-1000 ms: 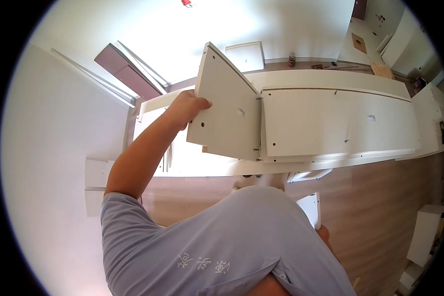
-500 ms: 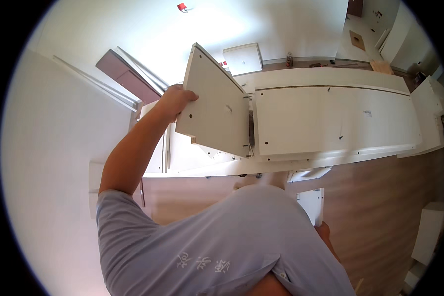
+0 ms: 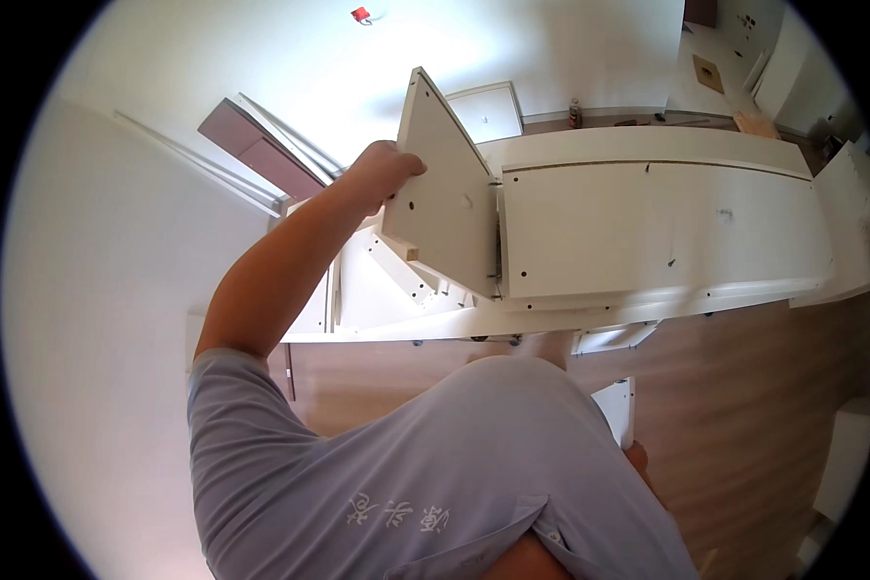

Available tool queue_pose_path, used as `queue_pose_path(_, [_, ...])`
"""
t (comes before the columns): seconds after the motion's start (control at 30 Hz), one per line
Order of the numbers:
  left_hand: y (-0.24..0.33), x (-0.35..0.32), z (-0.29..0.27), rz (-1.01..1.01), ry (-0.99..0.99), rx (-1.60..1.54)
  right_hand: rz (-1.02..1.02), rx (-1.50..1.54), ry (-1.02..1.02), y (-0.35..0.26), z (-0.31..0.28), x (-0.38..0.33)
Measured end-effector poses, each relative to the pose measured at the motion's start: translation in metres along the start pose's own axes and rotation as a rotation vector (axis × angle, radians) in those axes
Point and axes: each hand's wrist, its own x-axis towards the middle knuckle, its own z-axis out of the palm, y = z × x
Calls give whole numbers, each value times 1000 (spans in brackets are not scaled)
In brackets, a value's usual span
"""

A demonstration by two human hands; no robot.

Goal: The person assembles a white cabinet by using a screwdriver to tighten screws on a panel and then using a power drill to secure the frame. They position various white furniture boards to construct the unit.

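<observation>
Low in the frame, grey shirt [image 3: 425,483]; right hand not visible — state unknowable. Up at centre, left hand [image 3: 385,171] closed on the left edge of the small white panel [image 3: 447,198], standing tilted, long axis up-down, hinged against the long white cabinet [image 3: 662,227] rightward.

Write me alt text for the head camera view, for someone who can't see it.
Seen from above, a person's left hand grips the edge of a white panel, tilted up from a long white cabinet lying on a wood floor. Their grey shirt fills the foreground; the right hand is out of sight.
</observation>
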Motion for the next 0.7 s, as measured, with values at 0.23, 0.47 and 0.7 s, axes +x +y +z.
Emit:
queue_pose_path(0.23, [22, 8, 18, -48, -7, 43, 7, 82, 51, 14, 14, 13])
queue_pose_path(0.47, [27, -7, 20, 0, 43, -135, 62, 91, 32, 11, 15, 12])
queue_pose_path(0.7, [29, -10, 34, 28, 22, -119, 87, 124, -17, 5, 20, 20])
